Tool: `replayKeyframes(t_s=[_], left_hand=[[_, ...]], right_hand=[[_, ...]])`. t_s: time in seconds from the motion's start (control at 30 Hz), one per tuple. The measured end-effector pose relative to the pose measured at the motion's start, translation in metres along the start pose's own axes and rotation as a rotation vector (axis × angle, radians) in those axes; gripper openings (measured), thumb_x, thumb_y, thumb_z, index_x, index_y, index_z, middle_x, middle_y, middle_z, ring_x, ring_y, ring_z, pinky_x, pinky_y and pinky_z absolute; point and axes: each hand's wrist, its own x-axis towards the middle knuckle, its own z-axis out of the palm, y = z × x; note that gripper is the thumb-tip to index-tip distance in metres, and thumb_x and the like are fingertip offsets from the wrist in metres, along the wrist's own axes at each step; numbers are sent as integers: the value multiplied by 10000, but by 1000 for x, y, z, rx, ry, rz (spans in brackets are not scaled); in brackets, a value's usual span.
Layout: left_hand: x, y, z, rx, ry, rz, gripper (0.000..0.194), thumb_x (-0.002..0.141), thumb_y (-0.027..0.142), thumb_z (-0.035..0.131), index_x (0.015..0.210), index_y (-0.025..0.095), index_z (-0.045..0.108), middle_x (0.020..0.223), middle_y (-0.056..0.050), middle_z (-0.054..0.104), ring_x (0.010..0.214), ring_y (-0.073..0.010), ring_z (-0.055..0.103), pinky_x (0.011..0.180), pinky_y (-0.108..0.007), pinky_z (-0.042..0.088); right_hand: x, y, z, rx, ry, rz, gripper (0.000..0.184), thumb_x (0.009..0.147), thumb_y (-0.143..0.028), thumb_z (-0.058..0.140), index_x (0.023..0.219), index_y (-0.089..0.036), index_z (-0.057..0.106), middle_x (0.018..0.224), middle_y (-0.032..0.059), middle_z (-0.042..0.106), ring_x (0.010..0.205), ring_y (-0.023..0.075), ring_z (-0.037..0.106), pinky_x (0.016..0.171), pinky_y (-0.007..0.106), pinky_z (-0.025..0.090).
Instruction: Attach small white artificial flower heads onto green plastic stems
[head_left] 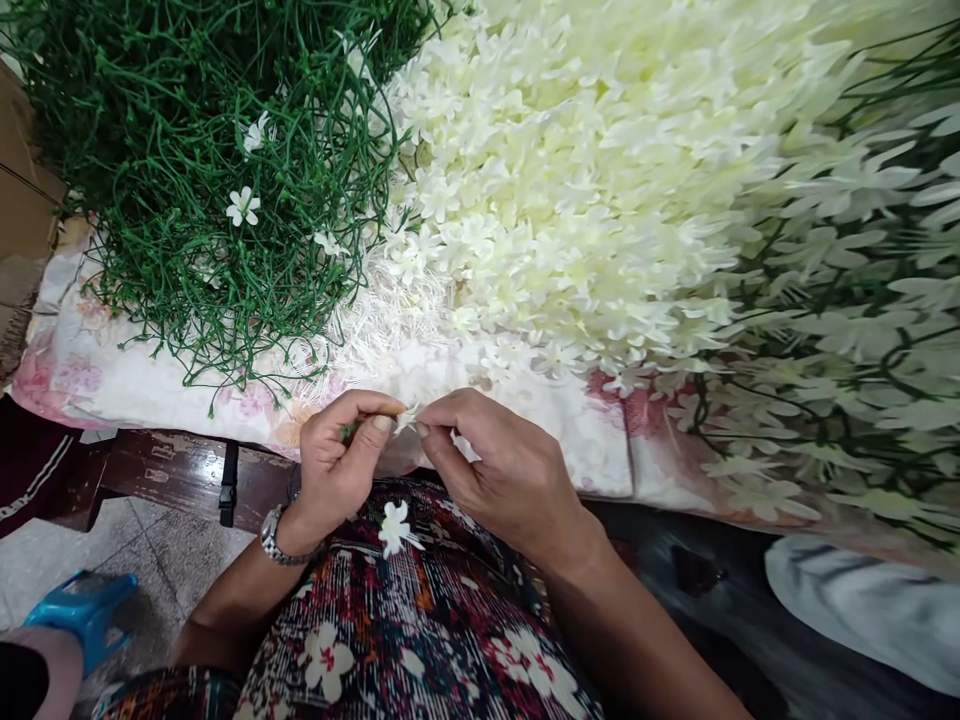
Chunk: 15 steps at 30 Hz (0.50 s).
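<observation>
A small white artificial flower [406, 420] is pinched between my two hands, just above the near edge of the cloth-covered table. My left hand [346, 450], with a wristwatch above it, is closed on the flower from the left; a bit of green shows between its fingers. From the other side, the thumb and forefinger of my right hand [502, 460] press together at the flower's edge. Another white flower [395, 528] hangs or lies below my hands, in front of my patterned clothing. How the two are joined, if at all, I cannot tell.
A heap of green plastic stems [225, 180] fills the back left. Loose cream flower heads [570, 200] pile up at the centre, with thin white stamens [390, 310] beside them. Finished-looking flower sprays [840, 300] lie right. A blue stool [82, 610] stands on the floor.
</observation>
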Motion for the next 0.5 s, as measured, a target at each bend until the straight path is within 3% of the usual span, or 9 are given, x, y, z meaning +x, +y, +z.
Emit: replayKeyframes(t_s=[0.13,0.33,0.5], left_hand=[[3,-1,1,-39,-9,-68,62,739,154,580,776,182,621,642,14,591,540,-66,505,515,-170,406],[7,0,4,-89,-50,38,37,720,135,591,712,161,616,698,-4,572,673,-92,523,605,-194,409],[7,-2,5,-306,-56,-134,36,702,171,619,704,141,599,646,16,520,478,-37,398,414,-154,292]], right_hand=[[-2,-2,0,-7,-24,-10,95,786,-93,428,797,-162,492,672,27,552,664,113,519,607,238,432],[-2,-2,0,-19,-28,-8,89,787,-88,431,762,-151,488,653,31,536,644,113,501,587,238,415],[-3,-3,-4,90,-21,-9,92,792,-97,437,828,-149,504,683,26,544,654,98,501,593,225,426]])
